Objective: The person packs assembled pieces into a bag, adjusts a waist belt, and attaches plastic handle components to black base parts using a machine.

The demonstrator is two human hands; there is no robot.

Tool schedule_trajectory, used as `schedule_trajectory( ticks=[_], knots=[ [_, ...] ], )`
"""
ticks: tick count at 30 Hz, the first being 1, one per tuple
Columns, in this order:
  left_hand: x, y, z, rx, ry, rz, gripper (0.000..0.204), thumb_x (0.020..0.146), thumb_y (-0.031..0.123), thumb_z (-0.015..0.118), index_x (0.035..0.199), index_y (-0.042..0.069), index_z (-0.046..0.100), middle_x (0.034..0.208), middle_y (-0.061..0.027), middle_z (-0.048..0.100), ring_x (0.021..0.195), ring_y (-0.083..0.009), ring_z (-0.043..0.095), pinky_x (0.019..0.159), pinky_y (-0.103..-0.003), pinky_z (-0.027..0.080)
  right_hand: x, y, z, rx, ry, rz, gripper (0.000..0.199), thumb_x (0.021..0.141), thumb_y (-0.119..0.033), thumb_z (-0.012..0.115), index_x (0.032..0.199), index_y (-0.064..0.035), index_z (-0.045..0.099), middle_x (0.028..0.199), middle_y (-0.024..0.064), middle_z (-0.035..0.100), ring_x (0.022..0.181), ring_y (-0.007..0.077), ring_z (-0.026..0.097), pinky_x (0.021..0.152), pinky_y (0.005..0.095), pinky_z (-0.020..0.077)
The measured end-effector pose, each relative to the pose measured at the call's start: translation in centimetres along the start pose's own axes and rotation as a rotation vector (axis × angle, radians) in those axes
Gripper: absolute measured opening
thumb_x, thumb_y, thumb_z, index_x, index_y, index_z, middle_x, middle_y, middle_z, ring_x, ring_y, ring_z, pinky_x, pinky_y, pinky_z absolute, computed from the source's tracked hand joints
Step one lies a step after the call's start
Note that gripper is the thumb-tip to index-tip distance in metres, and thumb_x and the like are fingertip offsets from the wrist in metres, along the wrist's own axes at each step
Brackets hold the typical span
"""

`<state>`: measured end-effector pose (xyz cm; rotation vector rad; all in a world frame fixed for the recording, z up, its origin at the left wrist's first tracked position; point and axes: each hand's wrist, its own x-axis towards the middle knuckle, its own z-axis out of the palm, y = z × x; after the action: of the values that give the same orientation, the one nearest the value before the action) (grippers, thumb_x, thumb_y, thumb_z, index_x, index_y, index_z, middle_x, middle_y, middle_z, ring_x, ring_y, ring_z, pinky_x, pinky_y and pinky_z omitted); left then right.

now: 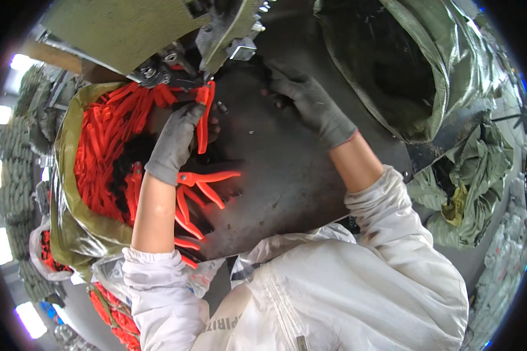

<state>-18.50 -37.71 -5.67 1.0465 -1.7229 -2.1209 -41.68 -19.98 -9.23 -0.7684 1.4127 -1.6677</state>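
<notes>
My left hand (178, 137), in a grey glove with bare fingertips, is closed on a red-handled tool (203, 126) shaped like pliers or shears. It holds the tool upright, its top end close beneath a metal machine head. My right hand (304, 96), also in a grey glove, is over the dark table to the right of the machine. Its fingers reach up and left, some stretched and some bent, and I see nothing in them. Several more red-handled tools (202, 181) lie on the table beside my left forearm, their handles spread.
A green sack (70, 175) full of red handles stands at the left. The green machine (129, 29) hangs over the far left of the dark metal table (275, 175). An open green woven sack (433, 111) is at the far right, with crumpled sacks (474, 181) below it.
</notes>
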Motion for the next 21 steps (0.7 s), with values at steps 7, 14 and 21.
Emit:
schedule_trajectory(
  ticks=[7,14,21],
  knots=[
    [-0.3,1.4,-0.2,0.102,-0.004,-0.039,0.036,0.104,0.036,0.062,0.121,0.004,0.067,0.09,-0.0057,0.071,0.081,-0.0172,0.071,0.078,-0.033,0.06,0.0,-1.8,7.0,-0.217,-0.135,0.071,0.047,0.094,-0.014,0.065,0.138,0.002,0.06,0.093,0.004,0.068,0.065,0.0087,0.055,0.059,0.0245,0.0471],
    [1.3,0.7,-2.0,1.24,0.16,0.271,0.023,0.102,0.022,0.061,0.115,0.006,0.073,0.096,-0.0176,0.074,0.087,-0.0292,0.074,0.08,-0.038,0.062,0.8,0.7,7.8,-0.192,-0.2,0.181,0.066,0.093,-0.008,0.061,0.156,-0.0023,0.043,0.09,0.0068,0.064,0.063,0.0093,0.058,0.053,0.0271,0.0467],
    [8.8,1.5,-15.9,1.525,0.367,0.401,0.03,0.092,0.02,0.065,0.119,0.006,0.065,0.118,-0.0258,0.07,0.11,-0.0448,0.067,0.094,-0.053,0.054,0.6,0.8,9.7,-0.06,-0.19,0.273,0.076,0.091,-0.004,0.06,0.162,-0.004,0.032,0.076,0.0032,0.058,0.056,0.0092,0.055,0.048,0.0259,0.0451]
  ],
)
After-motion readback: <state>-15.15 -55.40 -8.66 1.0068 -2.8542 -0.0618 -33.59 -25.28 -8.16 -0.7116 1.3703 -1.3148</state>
